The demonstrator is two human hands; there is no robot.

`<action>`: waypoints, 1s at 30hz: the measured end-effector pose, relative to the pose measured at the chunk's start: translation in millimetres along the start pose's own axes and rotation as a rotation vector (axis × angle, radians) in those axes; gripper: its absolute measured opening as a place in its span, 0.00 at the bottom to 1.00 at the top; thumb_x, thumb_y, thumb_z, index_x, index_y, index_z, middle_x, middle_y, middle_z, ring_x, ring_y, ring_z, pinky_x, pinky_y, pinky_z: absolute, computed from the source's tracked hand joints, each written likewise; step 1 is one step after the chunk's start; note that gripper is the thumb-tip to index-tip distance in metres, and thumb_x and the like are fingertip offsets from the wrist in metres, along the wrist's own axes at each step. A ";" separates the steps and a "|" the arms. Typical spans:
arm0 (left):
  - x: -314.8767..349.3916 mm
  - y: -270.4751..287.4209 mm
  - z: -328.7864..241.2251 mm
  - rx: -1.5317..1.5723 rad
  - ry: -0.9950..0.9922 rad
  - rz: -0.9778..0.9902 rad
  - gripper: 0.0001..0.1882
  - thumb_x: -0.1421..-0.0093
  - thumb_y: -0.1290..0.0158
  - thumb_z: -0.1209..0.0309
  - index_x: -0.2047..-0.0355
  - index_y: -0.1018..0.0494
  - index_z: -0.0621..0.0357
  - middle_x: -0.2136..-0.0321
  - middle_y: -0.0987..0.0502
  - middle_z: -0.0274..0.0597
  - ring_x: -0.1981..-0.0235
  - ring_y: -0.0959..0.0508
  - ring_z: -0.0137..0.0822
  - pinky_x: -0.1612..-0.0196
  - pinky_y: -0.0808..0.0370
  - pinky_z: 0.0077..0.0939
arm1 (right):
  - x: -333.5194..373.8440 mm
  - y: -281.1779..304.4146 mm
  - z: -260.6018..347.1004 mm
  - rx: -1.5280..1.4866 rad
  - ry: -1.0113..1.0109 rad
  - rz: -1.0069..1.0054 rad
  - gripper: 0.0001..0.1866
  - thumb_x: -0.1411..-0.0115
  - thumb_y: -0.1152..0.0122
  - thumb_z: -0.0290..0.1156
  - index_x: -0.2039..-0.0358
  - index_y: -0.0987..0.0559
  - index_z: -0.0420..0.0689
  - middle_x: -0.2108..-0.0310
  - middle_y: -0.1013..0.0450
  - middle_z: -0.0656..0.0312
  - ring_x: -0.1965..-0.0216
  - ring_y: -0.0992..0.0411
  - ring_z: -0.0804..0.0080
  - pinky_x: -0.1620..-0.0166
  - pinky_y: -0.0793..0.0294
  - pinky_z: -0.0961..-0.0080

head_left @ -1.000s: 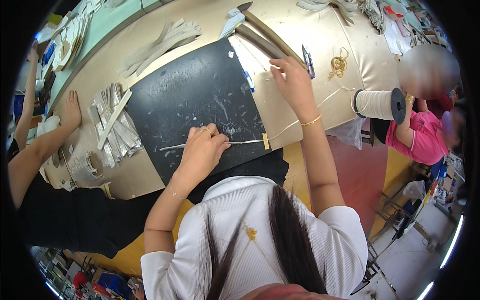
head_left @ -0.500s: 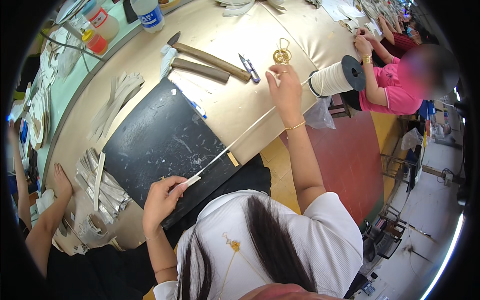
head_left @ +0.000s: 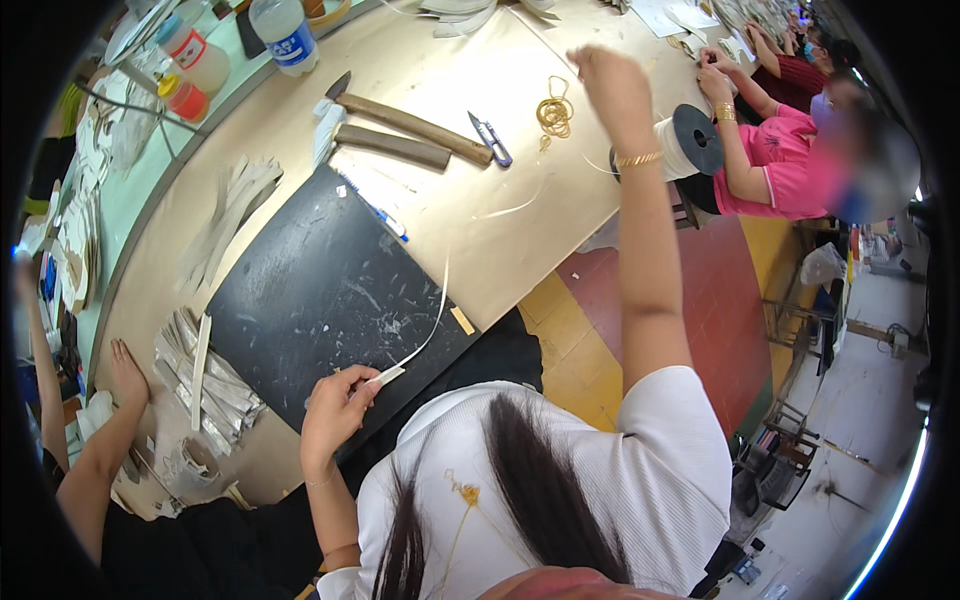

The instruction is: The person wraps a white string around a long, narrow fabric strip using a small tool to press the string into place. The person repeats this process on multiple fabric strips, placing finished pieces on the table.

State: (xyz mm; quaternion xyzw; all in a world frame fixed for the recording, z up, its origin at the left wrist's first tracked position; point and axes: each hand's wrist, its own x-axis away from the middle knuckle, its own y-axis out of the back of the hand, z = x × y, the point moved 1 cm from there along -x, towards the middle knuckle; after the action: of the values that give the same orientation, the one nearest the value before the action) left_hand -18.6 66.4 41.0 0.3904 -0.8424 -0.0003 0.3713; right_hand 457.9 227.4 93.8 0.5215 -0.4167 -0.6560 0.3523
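My left hand (head_left: pixel 338 408) is closed in a pinch on a pale flat strip (head_left: pixel 388 376), low over the near edge of a black board (head_left: pixel 330 275). From it a thin white cord (head_left: pixel 440 305) curves upward over the board. My right hand (head_left: pixel 615 92) is raised above the far right of the table, near a spool of white cord (head_left: pixel 675 148) with a black flange. Its fingers are bent and blurred, so what they hold, if anything, does not show. Left of it lies a coil of golden cord (head_left: pixel 554 115).
Two wooden-handled tools, a hammer (head_left: pixel 410 125) and a second handle (head_left: pixel 393 147), lie beyond the board with blue thread snips (head_left: pixel 490 138) and a pen (head_left: pixel 390 224). Bundled grey strips (head_left: pixel 200 375) lie left. Co-workers sit at both sides; one hand (head_left: pixel 127 375) rests nearby.
My right hand has lifted and moved away to the far right, off the golden coil. The cord, taut between my hands before, now hangs slack from my left hand, which has barely moved.
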 end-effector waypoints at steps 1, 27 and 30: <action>2.9 0.1 2.1 -0.011 0.005 -0.001 0.09 0.36 0.43 0.71 0.60 0.19 0.63 0.81 0.22 0.39 0.85 0.27 0.27 0.78 0.32 0.25 | -21.1 -4.6 -6.9 0.020 0.081 -0.082 0.16 0.33 0.43 0.43 0.68 0.17 0.45 0.76 0.21 0.55 0.71 0.21 0.53 0.66 0.25 0.58; -12.5 -9.2 16.3 -0.027 -0.242 -0.258 0.12 0.32 0.47 0.62 0.62 0.21 0.57 0.75 0.20 0.44 0.73 0.18 0.43 0.64 0.24 0.39 | 2.1 -2.4 162.9 -0.521 0.414 0.741 0.13 0.34 0.36 0.30 0.51 0.19 0.38 0.67 0.22 0.61 0.74 0.30 0.80 0.68 0.29 0.80; -14.9 -15.6 13.4 -0.035 -0.279 -0.399 0.11 0.34 0.46 0.63 0.63 0.21 0.57 0.70 0.19 0.46 0.66 0.18 0.49 0.59 0.25 0.44 | 29.8 -12.1 186.6 -0.609 0.417 0.801 0.14 0.35 0.35 0.28 0.50 0.19 0.39 0.68 0.22 0.61 0.73 0.30 0.78 0.68 0.29 0.79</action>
State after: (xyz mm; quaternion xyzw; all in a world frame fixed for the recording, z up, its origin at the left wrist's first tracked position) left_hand -10.5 61.5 17.4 0.5388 -0.7916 -0.1422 0.2505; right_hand 268.9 239.0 91.4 0.3155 -0.2953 -0.4443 0.7848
